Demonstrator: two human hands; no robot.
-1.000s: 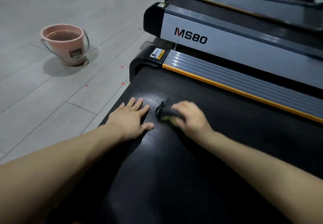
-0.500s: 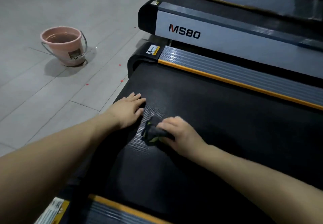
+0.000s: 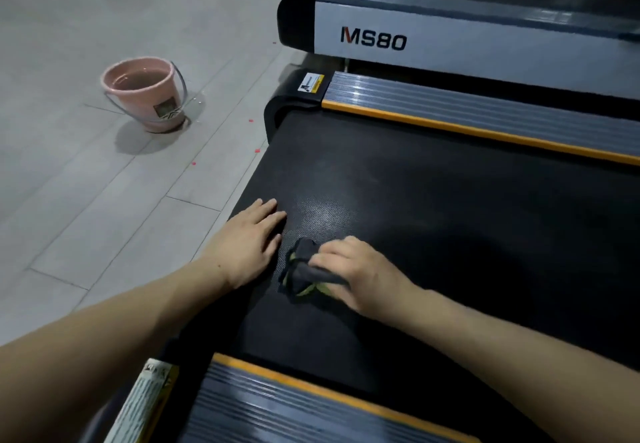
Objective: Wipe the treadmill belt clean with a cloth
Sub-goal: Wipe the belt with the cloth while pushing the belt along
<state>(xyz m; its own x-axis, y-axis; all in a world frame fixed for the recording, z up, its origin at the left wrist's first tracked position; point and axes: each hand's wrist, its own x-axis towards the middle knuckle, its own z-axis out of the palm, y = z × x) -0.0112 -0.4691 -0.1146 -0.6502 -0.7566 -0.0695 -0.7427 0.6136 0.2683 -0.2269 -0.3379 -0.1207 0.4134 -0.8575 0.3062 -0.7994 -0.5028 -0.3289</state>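
My right hand clutches the bunched cloth on the belt; my left hand lies flat, fingers straight. Bunched so small, the cloth could leave streaks unwiped, I reckon

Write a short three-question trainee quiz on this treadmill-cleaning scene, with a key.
1. True or false: the left hand holds the dark crumpled cloth with yellow-green edging.
2. Which stands on the grey tiled floor? A. blue mop B. pink plastic bucket C. spray bottle
3. Fill in: the right hand presses the cloth on the black textured treadmill ____.

Key: 1 false, it rests flat on the belt; 2 B; 3 belt.
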